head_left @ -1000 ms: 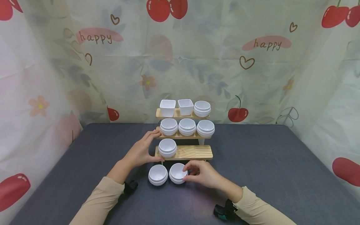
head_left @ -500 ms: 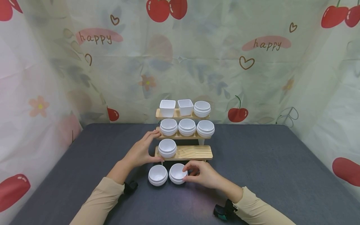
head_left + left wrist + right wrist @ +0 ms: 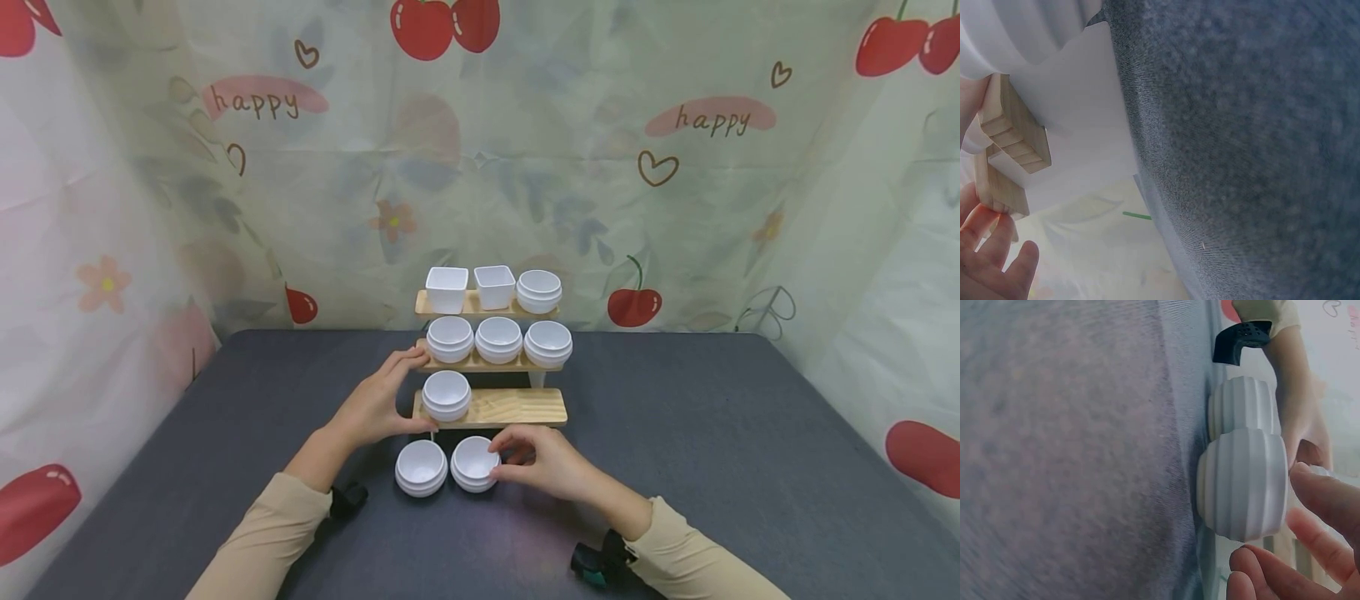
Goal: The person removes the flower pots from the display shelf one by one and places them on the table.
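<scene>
A three-tier display stand with wooden shelves (image 3: 517, 407) holds small white bowls. My left hand (image 3: 375, 404) holds its left side, thumb at the lowest shelf's front corner and fingers at the middle shelf's end; in the left wrist view the fingers (image 3: 999, 240) touch a board end. Before the stand, a round ribbed bowl (image 3: 476, 464) stands upright on the table, with a second round bowl (image 3: 421, 467) to its left. My right hand (image 3: 551, 467) is at the nearer bowl's right rim, thumb and fingers apart around it. Slim gaps show beside this bowl's wall (image 3: 1247, 487) in the right wrist view.
On the lowest shelf sits one round bowl (image 3: 447, 395) at the left. The middle shelf carries three round bowls (image 3: 498, 340). Two square bowls (image 3: 447, 289) and a round one (image 3: 539, 291) stand on top. A printed cloth backdrop (image 3: 480, 183) encloses the dark table (image 3: 712, 433).
My right hand has shifted slightly right, its fingertips drawing back a little from the bowl's rim. The left hand, stand and bowls stay put.
</scene>
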`<state>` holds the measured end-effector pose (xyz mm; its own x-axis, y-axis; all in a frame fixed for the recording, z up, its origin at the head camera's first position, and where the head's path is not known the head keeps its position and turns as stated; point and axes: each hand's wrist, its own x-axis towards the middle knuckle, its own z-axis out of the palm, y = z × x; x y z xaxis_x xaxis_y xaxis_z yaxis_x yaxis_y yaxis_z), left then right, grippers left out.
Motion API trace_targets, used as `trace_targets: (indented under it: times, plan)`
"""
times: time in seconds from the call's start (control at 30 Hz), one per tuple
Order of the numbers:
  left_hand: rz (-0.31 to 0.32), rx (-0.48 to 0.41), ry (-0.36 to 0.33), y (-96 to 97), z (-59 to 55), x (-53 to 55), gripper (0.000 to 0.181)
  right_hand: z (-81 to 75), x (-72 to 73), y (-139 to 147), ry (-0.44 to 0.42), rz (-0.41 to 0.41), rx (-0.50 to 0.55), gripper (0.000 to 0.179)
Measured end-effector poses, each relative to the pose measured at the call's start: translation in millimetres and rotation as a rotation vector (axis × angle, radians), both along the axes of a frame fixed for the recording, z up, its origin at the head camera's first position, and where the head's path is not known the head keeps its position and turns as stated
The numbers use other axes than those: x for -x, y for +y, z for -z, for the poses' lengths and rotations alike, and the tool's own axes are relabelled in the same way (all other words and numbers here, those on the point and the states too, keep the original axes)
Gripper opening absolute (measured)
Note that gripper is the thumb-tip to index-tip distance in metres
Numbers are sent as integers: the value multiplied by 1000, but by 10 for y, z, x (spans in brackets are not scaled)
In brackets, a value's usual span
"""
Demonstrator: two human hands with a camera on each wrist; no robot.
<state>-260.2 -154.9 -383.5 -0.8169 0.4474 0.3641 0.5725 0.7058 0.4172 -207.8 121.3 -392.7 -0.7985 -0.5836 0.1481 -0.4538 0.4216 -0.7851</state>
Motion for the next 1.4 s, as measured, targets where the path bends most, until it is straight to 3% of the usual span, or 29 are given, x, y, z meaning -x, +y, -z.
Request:
trace_targets:
  times: [0.3, 0.87, 1.4]
  plan:
    - [27, -11, 68, -2, 7, -6, 93, -64, -8, 15, 16, 14, 21, 25]
    - [23, -6, 65, -4, 2, 1, 94, -262, 25, -13, 58, 52, 55, 26]
    - [28, -6, 52, 0, -4, 4, 93, -332, 139, -143, 70, 106, 91, 39]
